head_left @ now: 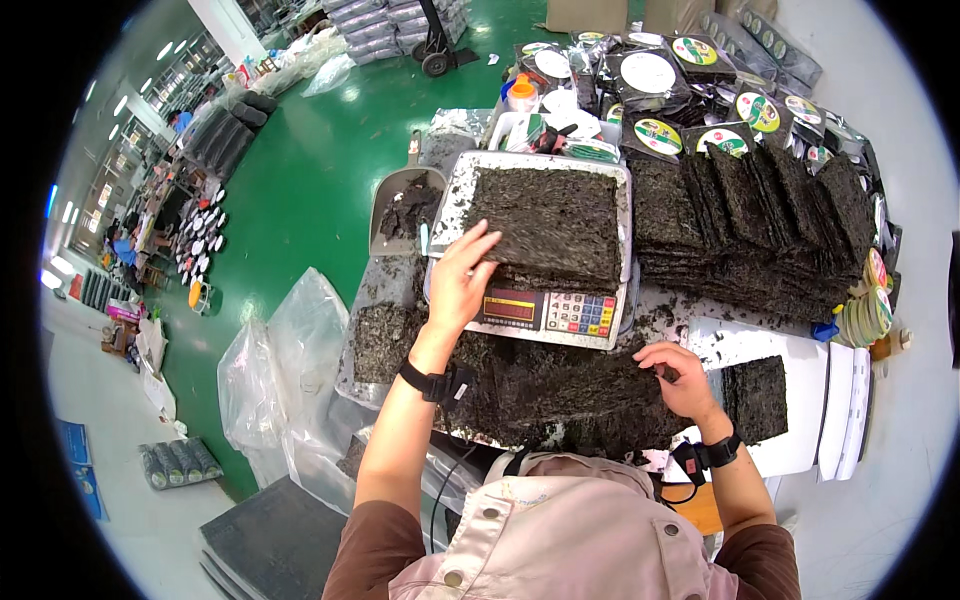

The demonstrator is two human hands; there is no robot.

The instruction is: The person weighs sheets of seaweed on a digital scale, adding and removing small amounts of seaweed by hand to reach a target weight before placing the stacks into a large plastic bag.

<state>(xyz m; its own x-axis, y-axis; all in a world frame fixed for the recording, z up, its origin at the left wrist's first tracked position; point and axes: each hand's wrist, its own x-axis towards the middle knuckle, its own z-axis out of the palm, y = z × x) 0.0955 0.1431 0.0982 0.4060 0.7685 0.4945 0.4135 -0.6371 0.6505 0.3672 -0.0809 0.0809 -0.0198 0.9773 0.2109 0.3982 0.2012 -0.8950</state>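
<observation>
Brown-sleeved, the left hand (465, 278), fingers slightly apart, is at the left edge of the nori stack (555, 225) on the digital scale (583, 315); the right hand (682, 380) curls, grip unclear, beside loose nori sheets (560, 385). Careless pressure could crack brittle edges or skew the reading.

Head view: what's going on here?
A person's left hand has its fingers at the left edge of a stack of dark sheets on a scale. The right hand is curled above loose dark sheets in front of the scale; a small dark piece seems to be in it. More stacked sheets sit to the right, with labelled packs behind.
</observation>
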